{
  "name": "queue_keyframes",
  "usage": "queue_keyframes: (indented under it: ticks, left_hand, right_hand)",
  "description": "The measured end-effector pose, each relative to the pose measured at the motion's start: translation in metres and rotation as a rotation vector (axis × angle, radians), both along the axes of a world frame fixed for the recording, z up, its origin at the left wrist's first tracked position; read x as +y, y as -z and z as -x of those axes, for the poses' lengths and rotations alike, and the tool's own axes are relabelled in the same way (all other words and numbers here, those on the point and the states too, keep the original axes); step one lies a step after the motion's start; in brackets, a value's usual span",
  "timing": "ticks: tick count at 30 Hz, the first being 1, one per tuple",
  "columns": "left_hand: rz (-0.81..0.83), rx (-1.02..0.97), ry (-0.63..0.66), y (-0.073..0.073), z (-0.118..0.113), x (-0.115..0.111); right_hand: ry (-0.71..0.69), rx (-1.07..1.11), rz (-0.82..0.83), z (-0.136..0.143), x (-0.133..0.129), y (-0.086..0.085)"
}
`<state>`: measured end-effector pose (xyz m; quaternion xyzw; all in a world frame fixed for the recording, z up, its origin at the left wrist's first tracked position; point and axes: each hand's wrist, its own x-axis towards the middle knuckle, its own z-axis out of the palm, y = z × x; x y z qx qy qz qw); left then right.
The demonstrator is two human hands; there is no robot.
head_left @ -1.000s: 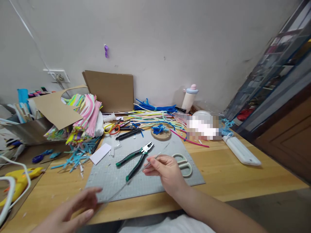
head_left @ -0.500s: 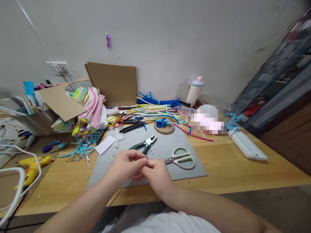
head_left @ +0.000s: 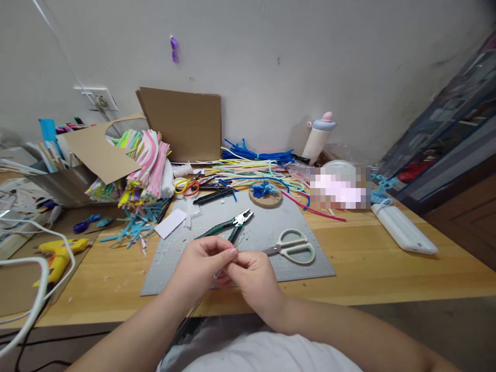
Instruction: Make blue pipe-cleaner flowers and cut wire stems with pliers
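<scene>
My left hand and my right hand meet fingertip to fingertip over the front of a grey cutting mat. Both are closed in a pinch on thin wire, whose strands trail down past the table edge toward my lap. The pinched part is hidden by my fingers. Just beyond my hands lie green-handled pliers, jaws pointing away. Scissors with pale handles rest right of my right hand, their blade tips hidden behind it.
A round wooden disc carries blue fuzzy pieces. Pipe cleaners spread along the back, with bundles at left. A yellow glue gun lies left, beside white cables. Cardboard sheets lean on the wall. A bottle and white phone-like device are right.
The view has tilted down and shifted slightly, so the table items sit higher and the near ones a little to the right. My hands keep nearly the same pinch.
</scene>
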<state>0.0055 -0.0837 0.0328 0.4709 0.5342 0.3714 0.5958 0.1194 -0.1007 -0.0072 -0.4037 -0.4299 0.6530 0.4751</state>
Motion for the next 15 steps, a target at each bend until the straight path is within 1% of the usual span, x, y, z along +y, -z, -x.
queue_keyframes:
  ticks: [3, 9, 12, 14, 15]
  left_hand:
    - [0.034, -0.028, 0.017, 0.0011, 0.0005, 0.0010]
    - [0.104, -0.014, -0.003, 0.0070, -0.0017, 0.0011]
    - [0.095, 0.013, -0.002, 0.0095, -0.0024, 0.0006]
    - [0.084, 0.024, -0.002, 0.0097, -0.0004, 0.0008]
    - [0.082, 0.031, -0.010, 0.0094, 0.0020, 0.0012]
  right_hand:
    - [0.012, -0.035, -0.012, -0.0007, -0.0003, 0.0009]
    - [0.005, -0.057, 0.014, 0.0000, 0.0014, 0.0011]
    - [-0.001, -0.056, 0.009, 0.0037, 0.0007, 0.0048]
    - [-0.033, -0.059, 0.004, 0.0043, 0.0001, 0.0085]
    - [-0.076, -0.070, -0.006, 0.0031, 0.0002, 0.0102]
